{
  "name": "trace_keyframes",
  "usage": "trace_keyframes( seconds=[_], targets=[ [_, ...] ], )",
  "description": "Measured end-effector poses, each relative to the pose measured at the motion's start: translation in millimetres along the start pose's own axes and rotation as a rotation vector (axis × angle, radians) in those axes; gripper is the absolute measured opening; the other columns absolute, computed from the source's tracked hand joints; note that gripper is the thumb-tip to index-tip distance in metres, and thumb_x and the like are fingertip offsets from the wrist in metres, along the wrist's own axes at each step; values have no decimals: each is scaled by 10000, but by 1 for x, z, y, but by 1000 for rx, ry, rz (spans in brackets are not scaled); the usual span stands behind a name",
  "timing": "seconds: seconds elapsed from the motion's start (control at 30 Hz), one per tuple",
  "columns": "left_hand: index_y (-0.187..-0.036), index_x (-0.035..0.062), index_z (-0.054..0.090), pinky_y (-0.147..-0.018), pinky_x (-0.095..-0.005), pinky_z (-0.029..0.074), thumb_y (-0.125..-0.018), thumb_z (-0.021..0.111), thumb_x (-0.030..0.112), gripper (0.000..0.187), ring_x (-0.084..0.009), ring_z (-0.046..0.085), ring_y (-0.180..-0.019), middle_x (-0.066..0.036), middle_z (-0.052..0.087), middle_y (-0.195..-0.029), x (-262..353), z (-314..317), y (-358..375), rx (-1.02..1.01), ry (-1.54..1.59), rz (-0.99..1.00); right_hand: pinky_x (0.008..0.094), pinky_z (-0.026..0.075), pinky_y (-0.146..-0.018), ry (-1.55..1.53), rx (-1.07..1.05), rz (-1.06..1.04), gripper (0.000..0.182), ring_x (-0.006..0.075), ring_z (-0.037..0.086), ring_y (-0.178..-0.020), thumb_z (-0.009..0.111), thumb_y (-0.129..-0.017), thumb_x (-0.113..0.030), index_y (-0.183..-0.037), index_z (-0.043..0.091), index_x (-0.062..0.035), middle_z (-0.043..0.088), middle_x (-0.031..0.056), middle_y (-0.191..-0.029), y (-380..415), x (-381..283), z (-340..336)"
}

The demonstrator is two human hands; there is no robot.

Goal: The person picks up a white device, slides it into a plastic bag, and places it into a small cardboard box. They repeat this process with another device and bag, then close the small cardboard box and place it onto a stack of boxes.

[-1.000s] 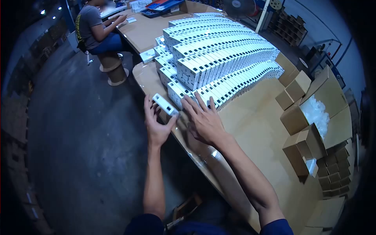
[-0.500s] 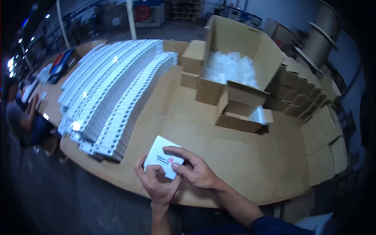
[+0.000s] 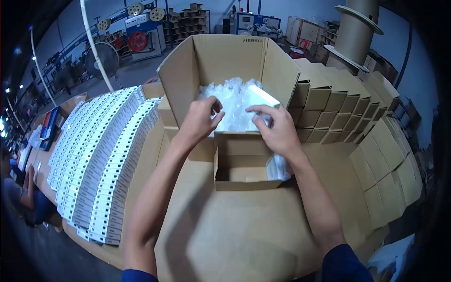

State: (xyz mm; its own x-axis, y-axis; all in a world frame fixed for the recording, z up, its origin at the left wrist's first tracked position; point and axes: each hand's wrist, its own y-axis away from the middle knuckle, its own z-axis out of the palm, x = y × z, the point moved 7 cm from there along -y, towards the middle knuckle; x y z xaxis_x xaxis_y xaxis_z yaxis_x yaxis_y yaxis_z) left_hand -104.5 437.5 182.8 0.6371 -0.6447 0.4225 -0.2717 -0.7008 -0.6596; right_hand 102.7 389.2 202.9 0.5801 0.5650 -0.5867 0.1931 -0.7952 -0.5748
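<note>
My left hand is over the front left of the large carton, fingers curled, with a gap between thumb and forefinger and nothing in it. Opposite it, my right hand has thumb and forefinger apart. A flat white box is tilted just beyond the right fingers, among clear bubble-wrap bags; whether the hand touches it is unclear. In front stands a small open carton, with a bubble-wrapped item at its right end, partly behind my right wrist.
Long rows of white boxes fill the table's left side. Stacked brown cartons stand at the right, with flattened ones nearer. A person is at the far left. Large spools rise behind.
Both hands have moved from the table's front up to the large carton. The white box they held is no longer between them; one now shows by the right hand. The view has shifted.
</note>
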Motion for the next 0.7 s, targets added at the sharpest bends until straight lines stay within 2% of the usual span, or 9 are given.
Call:
trace_keyframes(
  seconds=[0.13, 0.23, 0.27, 0.37, 0.4, 0.5, 0.53, 0.63, 0.7],
  targets=[
    [-897, -58, 686, -760, -422, 583, -838, 800, 138, 234, -353, 726, -786, -197, 732, -842, -66, 60, -48, 65, -276, -5, 405, 534, -921, 117, 19, -38, 301, 333, 669, -1020, 759, -871, -263, -1093, 778, -60, 702, 252, -990, -56, 61, 35],
    [-911, -54, 682, -756, -437, 577, -839, 803, 163, 259, -379, 724, -791, -209, 736, -840, -99, 86, -65, -205, -211, -115, 444, 516, -1001, 341, -86, 71, 399, 399, 646, -1127, 808, -841, -329, -1030, 766, 19, 694, 309, -1031, -72, 76, 58],
    [-930, -48, 679, -736, -421, 568, -863, 792, 179, 262, -335, 729, -766, -204, 732, -805, -105, 91, -66, -240, -221, -143, 471, 504, -1019, 406, -180, 156, 480, 444, 620, -1159, 852, -803, -368, -997, 755, 60, 690, 317, -1048, -76, 81, 67],
    [-940, -34, 686, -711, -399, 552, -899, 764, 176, 228, -262, 719, -720, -184, 723, -766, -86, 76, -67, -209, -15, -220, 478, 503, -1024, 420, -217, 248, 414, 450, 623, -1163, 833, -812, -314, -989, 762, 54, 688, 314, -1072, -85, 112, 95],
    [-951, -31, 691, -686, -374, 541, -910, 756, 151, 198, -205, 698, -678, -158, 718, -744, -83, 69, -68, -193, 25, -231, 549, 535, -1000, 339, -264, 314, 349, 471, 592, -1247, 766, -875, -238, -1035, 721, 69, 485, 321, -1440, -87, 119, 97],
    [-958, -27, 692, -665, -365, 540, -903, 765, 126, 178, -203, 698, -657, -148, 727, -752, -66, 37, -67, -18, 109, -294, 546, 531, -1005, 297, -243, 343, 298, 463, 599, -1234, 718, -904, -193, -1055, 723, 63, 509, 303, -1428, -85, 124, 94],
    [-977, -21, 695, -663, -363, 552, -893, 783, 118, 186, -225, 711, -661, -153, 730, -749, -71, 36, -70, -1, -1, -221, 531, 526, -1016, 280, -277, 385, 304, 461, 603, -1224, 698, -918, -194, -1066, 720, 71, 498, 295, -1447, -85, 128, 96],
    [-935, -31, 691, -700, -418, 555, -885, 766, 82, 145, -369, 721, -737, -217, 716, -777, -66, 28, -74, 129, -98, -85, 520, 513, -1037, 262, -312, 407, 315, 474, 600, -1221, 672, -935, -209, -1079, 725, 66, 523, 298, -1421, -90, 131, 97],
    [-943, -36, 672, -703, -420, 556, -907, 751, 90, 153, -380, 725, -767, -230, 719, -824, -65, 21, -78, 162, -98, -7, 493, 491, -1053, 363, -150, 323, 279, 460, 598, -1209, 658, -923, -209, -1012, 762, 35, 642, 299, -1234, -85, 123, 86]
  ],
)
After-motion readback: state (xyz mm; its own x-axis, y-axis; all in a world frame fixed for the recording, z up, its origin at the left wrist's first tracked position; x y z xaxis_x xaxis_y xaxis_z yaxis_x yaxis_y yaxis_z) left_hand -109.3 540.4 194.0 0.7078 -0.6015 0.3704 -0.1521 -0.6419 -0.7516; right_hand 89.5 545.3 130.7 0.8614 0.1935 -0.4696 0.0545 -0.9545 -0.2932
